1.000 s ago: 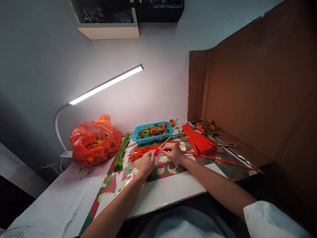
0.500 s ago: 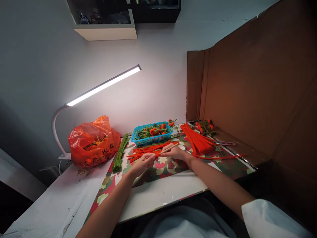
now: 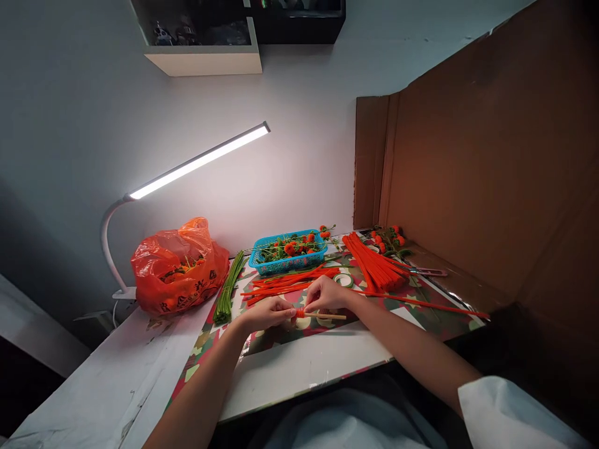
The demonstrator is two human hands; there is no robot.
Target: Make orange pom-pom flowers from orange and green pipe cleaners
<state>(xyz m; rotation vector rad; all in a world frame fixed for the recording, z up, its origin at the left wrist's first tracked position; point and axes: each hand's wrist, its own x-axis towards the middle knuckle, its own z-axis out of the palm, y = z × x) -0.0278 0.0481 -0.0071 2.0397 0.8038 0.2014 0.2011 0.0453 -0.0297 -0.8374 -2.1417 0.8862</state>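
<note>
A thin wooden stick (image 3: 330, 316) lies level above the table's front part, its bare end pointing right. Orange pipe cleaner (image 3: 300, 313) is coiled around its left part. My left hand (image 3: 271, 312) pinches the stick at the coiled end, closed. Just right of the coil, my right hand (image 3: 324, 293) is closed in a pinch, apparently on the pipe cleaner's strand; its fingertips hide the exact grip. Behind both hands lie loose orange pipe cleaners (image 3: 276, 285). A roll of pale green tape (image 3: 344, 280) sits beyond my right wrist.
A blue basket (image 3: 266, 268) holds orange flowers with green stems. Left of it are green pipe cleaners (image 3: 228, 293) and an orange plastic bag (image 3: 187, 265). To the right lie an orange bundle (image 3: 377, 265), scissors (image 3: 430, 272) and more flowers (image 3: 388, 239). A cardboard wall (image 3: 482, 168) bounds the right; a lamp (image 3: 201, 161) overhangs.
The stick has swung from slanting up beside my right hand to lying level beneath it. My right hand has shifted to the coil. A long orange strand at right now reaches farther right.
</note>
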